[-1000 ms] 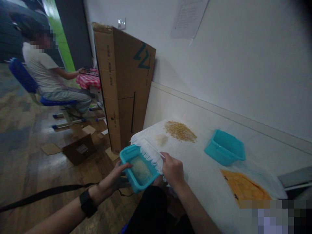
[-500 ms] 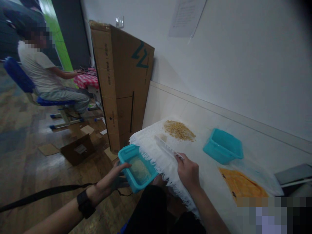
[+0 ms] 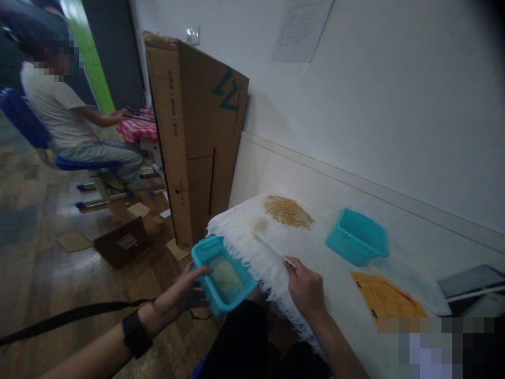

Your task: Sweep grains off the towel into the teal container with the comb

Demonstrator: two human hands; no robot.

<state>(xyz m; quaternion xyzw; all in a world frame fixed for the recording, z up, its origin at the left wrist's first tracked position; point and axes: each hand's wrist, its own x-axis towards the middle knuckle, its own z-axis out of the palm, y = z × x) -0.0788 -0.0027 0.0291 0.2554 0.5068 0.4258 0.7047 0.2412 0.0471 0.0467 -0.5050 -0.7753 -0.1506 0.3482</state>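
Observation:
My left hand point(image 3: 188, 281) grips a turquoise plastic container point(image 3: 224, 308) by its left rim, thumb over the edge. Pale rice-like grains point(image 3: 228, 279) lie inside it. The container sits just below the fringed edge of a white towel point(image 3: 232, 218) spread on the table. In my right hand point(image 3: 308, 290) is a thin white strip, ruler-like point(image 3: 272, 246), its far end resting near a small patch of pale grains point(image 3: 258, 225) on the towel. Behind that patch spreads a heap of yellow beans or kernels point(image 3: 290, 211).
A second turquoise container point(image 3: 339, 243) stands on the right, beside an orange cloth or pouch point(image 3: 389, 302) and clear plastic. A tall cardboard box point(image 3: 205, 137) stands at the table's left end by the wall. Farther left, a person point(image 3: 65, 116) sits on a blue chair.
The white strip in my right hand has turned from showing its flat face to nearly edge-on. The left hand and its container stay about the same, and the view has shifted slightly.

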